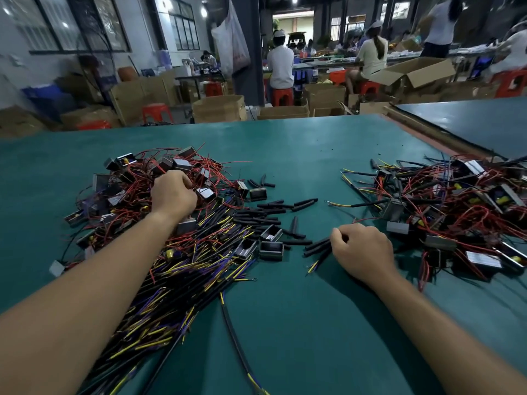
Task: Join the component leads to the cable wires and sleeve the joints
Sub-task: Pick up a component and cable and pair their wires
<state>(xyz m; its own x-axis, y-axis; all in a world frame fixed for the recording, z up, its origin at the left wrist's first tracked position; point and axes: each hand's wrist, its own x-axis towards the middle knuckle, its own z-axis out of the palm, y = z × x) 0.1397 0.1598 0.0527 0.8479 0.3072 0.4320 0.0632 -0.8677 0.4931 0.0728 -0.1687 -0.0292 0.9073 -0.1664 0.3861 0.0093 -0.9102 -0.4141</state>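
Two hands are at work among the parts: the left hand (174, 192) is buried in the far left heap of small grey box-shaped components with thin red leads (159, 178), fingers curled into the tangle, though whether this grip has closed on one piece I cannot tell. The right hand (360, 249) rests on the green tabletop (285, 155), its grip clamped around a black cable with yellow and purple wire ends (316, 260) and what look like two short black sleeve tubes (316, 246) beside it.

To do this pick well, I judge the left hand should lift a single component free by its body, not by the red leads, so the neighbours do not drag along, then bring it to the cable ends held by the right.

Nearer the person lies a big sheaf of black cables with yellow and purple tips (176, 283), too many to count. Loose black sleeves (265, 215) are scattered between the hands, a couple of dozen at a guess. One finished pile of joined assemblies (456, 212) sits at the right
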